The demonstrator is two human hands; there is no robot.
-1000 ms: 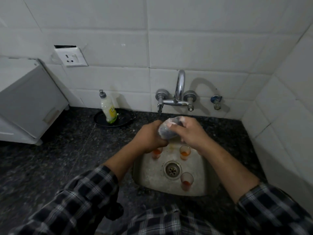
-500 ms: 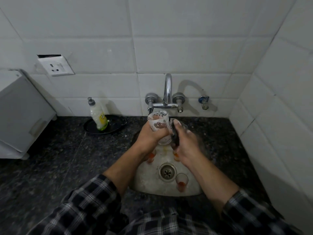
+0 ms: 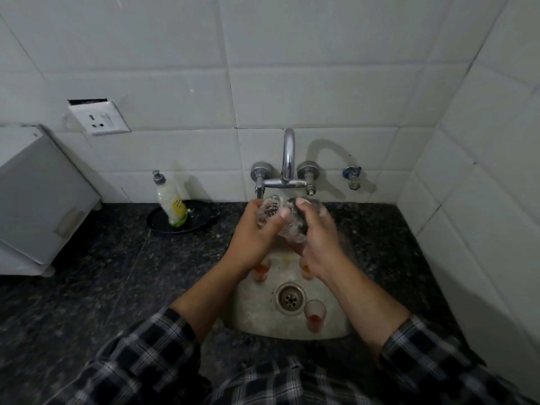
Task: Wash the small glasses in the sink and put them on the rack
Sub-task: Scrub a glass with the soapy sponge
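My left hand (image 3: 257,238) grips a small clear glass (image 3: 269,211) tilted just under the tap spout (image 3: 259,194), over the back of the steel sink (image 3: 292,333). My right hand (image 3: 318,244) presses a dark, foamy scrub pad (image 3: 293,226) against the glass's side. Three more small glasses with orange-red dregs stand in the sink. One glass (image 3: 315,315) is to the right of the drain (image 3: 290,298). Another glass (image 3: 262,270) is half hidden by my left wrist. The third glass (image 3: 305,268) is mostly hidden by my right hand. No rack is in view.
A dish soap bottle (image 3: 171,204) stands on a black plate (image 3: 201,219) on the dark granite counter (image 3: 102,287), left of the tap (image 3: 287,159). A white appliance (image 3: 38,206) fills the far left. Tiled walls close in behind and on the right.
Both hands rose toward the spout. The glass turned in my left hand and now tilts with its mouth toward me. The camera view shifted slightly downward.
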